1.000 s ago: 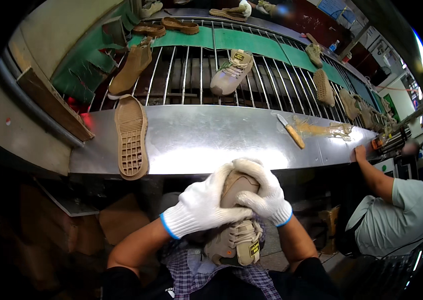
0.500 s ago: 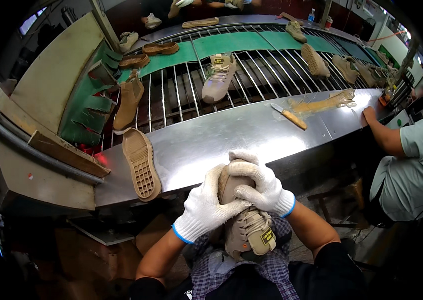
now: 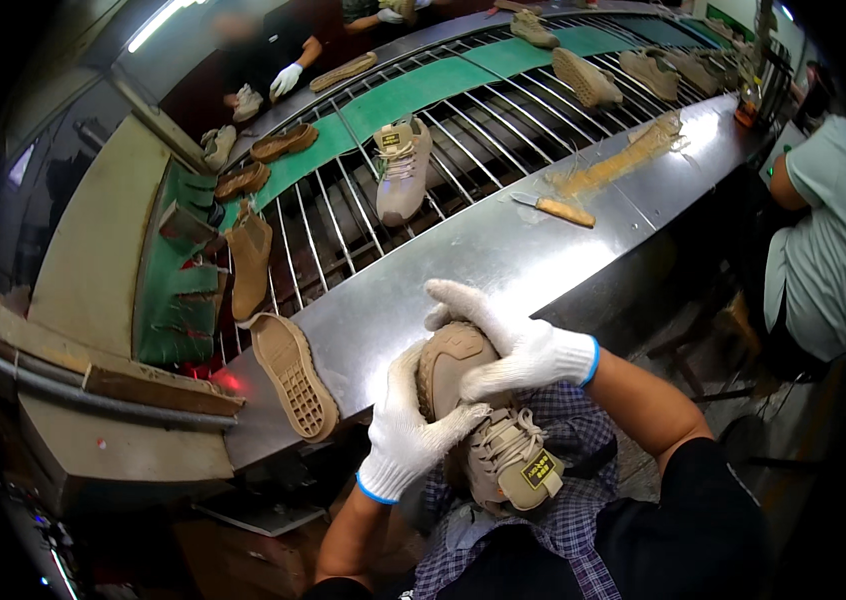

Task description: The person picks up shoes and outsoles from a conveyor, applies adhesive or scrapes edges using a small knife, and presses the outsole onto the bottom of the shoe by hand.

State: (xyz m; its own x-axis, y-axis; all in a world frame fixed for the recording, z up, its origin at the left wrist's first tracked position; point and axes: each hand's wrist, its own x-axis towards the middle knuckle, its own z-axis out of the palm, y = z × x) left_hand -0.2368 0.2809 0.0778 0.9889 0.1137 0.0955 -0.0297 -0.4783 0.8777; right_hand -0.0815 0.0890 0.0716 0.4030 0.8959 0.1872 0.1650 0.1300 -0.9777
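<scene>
A beige lace-up sneaker [image 3: 458, 362] lies above my lap, its toe pointing to the bench and its tongue with a yellow-and-black label toward me. Both my hands wear white knitted gloves with blue cuffs. My left hand [image 3: 405, 432] wraps the shoe's left side, fingers along the tan sole edge and thumb across the upper. On the other side, my right hand [image 3: 528, 350] straddles the toe: its thumb presses on the upper while its longer fingers stretch past the toe tip. The sole's underside is hidden.
A metal bench edge [image 3: 383, 300] carries a loose tan sole [image 3: 295, 375] and a wooden-handled knife [image 3: 558, 208]. Beyond it, a rod conveyor [image 3: 463, 150] holds a sneaker [image 3: 403, 170], a brown boot [image 3: 251, 265] and several other shoes. A person in pale clothing [image 3: 823, 235] sits at right.
My right fingers have straightened from their curl over the toe, baring more of it. My left hand keeps hold of the shoe. The view has turned, tilting the bench.
</scene>
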